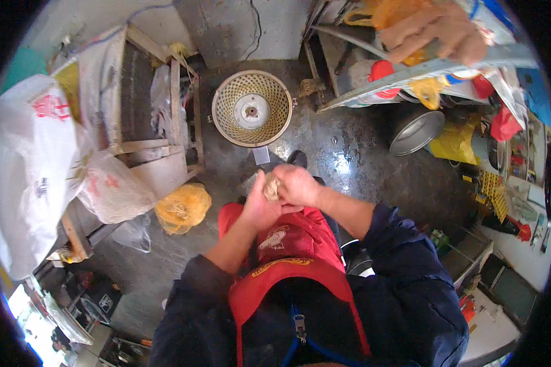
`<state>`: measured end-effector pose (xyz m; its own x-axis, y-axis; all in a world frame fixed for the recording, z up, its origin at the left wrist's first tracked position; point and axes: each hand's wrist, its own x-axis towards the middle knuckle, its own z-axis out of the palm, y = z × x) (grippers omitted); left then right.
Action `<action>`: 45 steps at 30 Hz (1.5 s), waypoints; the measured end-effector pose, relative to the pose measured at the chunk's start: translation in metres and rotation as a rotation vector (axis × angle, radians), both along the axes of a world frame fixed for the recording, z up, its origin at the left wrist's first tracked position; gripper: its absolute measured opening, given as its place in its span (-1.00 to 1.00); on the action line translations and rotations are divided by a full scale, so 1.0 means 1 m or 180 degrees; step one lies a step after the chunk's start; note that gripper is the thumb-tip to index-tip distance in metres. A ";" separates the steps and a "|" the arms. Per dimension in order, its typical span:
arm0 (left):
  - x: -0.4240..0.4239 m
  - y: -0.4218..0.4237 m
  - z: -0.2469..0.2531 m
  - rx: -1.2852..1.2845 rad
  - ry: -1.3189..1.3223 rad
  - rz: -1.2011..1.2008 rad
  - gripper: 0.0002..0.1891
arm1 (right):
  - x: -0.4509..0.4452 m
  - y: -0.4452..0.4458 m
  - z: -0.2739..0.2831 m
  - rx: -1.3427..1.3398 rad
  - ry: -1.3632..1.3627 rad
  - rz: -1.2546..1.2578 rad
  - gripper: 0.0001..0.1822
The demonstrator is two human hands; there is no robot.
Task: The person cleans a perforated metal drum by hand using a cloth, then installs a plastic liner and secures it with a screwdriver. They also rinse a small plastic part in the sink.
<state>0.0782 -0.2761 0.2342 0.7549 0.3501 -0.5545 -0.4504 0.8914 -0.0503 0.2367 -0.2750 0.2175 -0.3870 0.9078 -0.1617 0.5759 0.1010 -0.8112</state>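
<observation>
Both hands are together in front of my red apron, above the floor. A small beige, crumpled lump is pressed between them; it is too blurred to tell its material. My left hand supports it from the left and below. My right hand closes over it from the right, fingers curled. Just beyond the hands stands a round perforated drum, open at the top, with a hub in the middle of its pale base. A small light plate juts from the drum's near side.
A wooden frame stands left, near white plastic bags and an orange mesh bag. At right, a metal rack holds a brown glove; a steel basin leans below. The dark floor looks wet.
</observation>
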 end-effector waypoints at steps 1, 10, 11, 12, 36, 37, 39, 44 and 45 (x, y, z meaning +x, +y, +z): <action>0.003 -0.017 0.010 0.0134 0.0157 0.0122 -0.41 | -0.009 -0.017 0.013 0.0284 -0.0240 -0.0034 -0.70; -0.081 -0.044 0.090 0.2798 0.2294 -0.1648 -0.77 | -0.006 -0.153 0.159 -0.1690 0.1640 -0.1872 -0.48; -0.088 -0.050 0.066 0.2580 0.2034 -0.0728 -0.81 | 0.006 -0.166 0.164 -0.1402 0.1171 -0.2109 -0.61; -0.094 -0.048 0.059 0.2995 0.2396 -0.0737 -0.85 | 0.025 -0.188 0.149 -0.1189 0.0690 -0.2274 -0.68; 0.265 -0.069 0.155 0.2116 0.0245 -0.1936 -0.70 | 0.269 -0.296 0.212 -0.0478 0.4495 -0.3627 -0.69; 0.281 -0.070 0.145 0.2101 0.0423 -0.1812 -0.71 | 0.289 -0.305 0.214 -0.0418 0.4546 -0.3700 -0.69; 0.317 -0.075 0.134 0.2348 0.1107 -0.1836 -0.72 | 0.327 -0.323 0.220 -0.0285 0.4660 -0.3848 -0.70; 0.413 -0.096 0.143 0.3886 0.1037 -0.2128 -0.60 | 0.401 -0.352 0.241 -0.0313 0.4446 -0.3844 -0.66; 0.439 -0.104 0.149 0.4149 0.0972 -0.2219 -0.54 | 0.418 -0.353 0.241 -0.0349 0.4390 -0.3682 -0.66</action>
<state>0.5169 -0.3802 0.3834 0.8892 0.3374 -0.3091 0.2230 0.2705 0.9365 0.6547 -0.6282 0.4581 0.4739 0.7958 -0.3769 -0.7155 0.0985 -0.6916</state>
